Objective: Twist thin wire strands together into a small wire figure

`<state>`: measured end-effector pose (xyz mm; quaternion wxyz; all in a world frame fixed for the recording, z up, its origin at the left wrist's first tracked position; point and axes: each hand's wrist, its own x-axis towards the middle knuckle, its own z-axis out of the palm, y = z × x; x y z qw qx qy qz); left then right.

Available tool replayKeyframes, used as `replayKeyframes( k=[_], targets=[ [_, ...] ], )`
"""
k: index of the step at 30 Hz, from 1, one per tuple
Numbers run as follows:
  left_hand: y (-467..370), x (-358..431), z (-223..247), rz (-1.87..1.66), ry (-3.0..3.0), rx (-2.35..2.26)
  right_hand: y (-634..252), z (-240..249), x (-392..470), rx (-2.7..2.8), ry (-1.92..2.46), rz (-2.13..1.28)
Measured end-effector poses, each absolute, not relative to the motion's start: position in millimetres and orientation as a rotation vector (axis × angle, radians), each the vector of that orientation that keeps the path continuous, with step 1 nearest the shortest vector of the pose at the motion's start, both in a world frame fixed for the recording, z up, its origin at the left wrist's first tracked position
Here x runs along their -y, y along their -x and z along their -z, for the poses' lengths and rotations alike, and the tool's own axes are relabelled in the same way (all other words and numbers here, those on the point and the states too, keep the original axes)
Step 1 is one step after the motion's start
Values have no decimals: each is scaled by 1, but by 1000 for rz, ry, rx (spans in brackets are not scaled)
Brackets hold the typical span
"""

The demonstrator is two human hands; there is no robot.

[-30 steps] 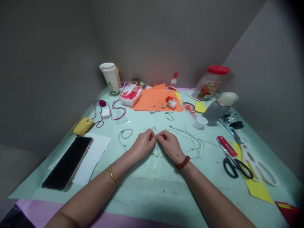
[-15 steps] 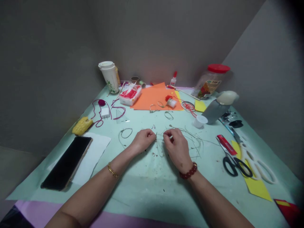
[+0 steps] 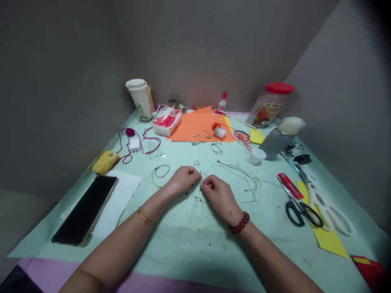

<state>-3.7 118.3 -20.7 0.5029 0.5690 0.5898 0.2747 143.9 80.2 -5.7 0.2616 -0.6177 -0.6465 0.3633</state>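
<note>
A pale green table covering [image 3: 189,240] is overlaid by orange paper [image 3: 195,124] at the far side. At the centre, a thin cord [image 3: 200,178] is pinched by the left hand [image 3: 183,179]; the right hand's [image 3: 218,194] fingertips are closed together beside it, whether on a strand cannot be told. Tiny scraps [image 3: 196,198] are scattered near.

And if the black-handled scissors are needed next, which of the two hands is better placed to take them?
Probably the right hand: the black-handled scissors lie on its side, nearer to it; the left hand would have to cross past it.
</note>
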Motion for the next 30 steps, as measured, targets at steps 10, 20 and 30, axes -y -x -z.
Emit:
replayKeyframes(
  k=[10,20,30],
  targets=[
    [2,-118,27,-701,-1357,-1403,-137,-2,-58,1562,1660,-1340],
    [-7,-113,27,-772,-1375,-1496,-147,0,-56,1329,1592,-1550],
    [-6,-115,24,-739,-1437,-1526,-145,2,-100,1779,1644,-775]
  ],
)
